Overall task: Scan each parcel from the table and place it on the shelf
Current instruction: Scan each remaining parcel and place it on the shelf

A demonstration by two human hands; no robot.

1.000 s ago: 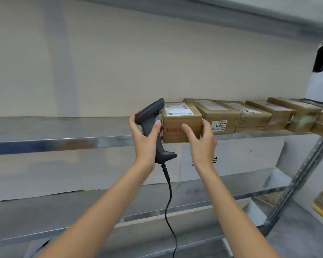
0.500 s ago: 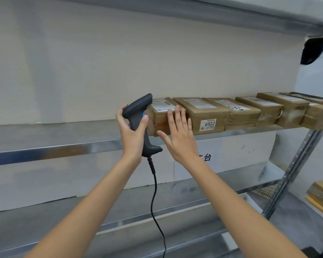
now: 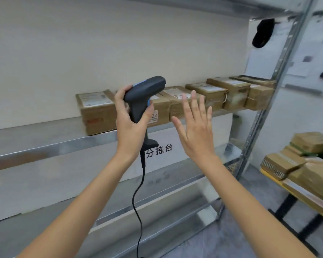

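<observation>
- Head view: the left hand [image 3: 131, 125] is wrapped around the grip of a dark scanner [image 3: 145, 94] at frame centre, with the grip roughly upright and the head pointing toward the upper right.
- A black cable [image 3: 138, 198] hangs from the grip's base to the bottom edge.
- The right hand [image 3: 196, 131] is held up flat right of centre, fingers straight and spread wide, holding nothing (it looks clear of the boxes).
- A row of brown parcels [image 3: 175, 103] sits on the metal shelf [image 3: 50, 148], running from centre left toward the upper right, long sides going back toward the wall.
- The leftmost parcel [image 3: 97, 110] stands in plain view; the next one is largely hidden behind the scanner, its label cut to "22".
- More parcels [image 3: 302, 164] are stacked at the right edge, blurred.
</observation>
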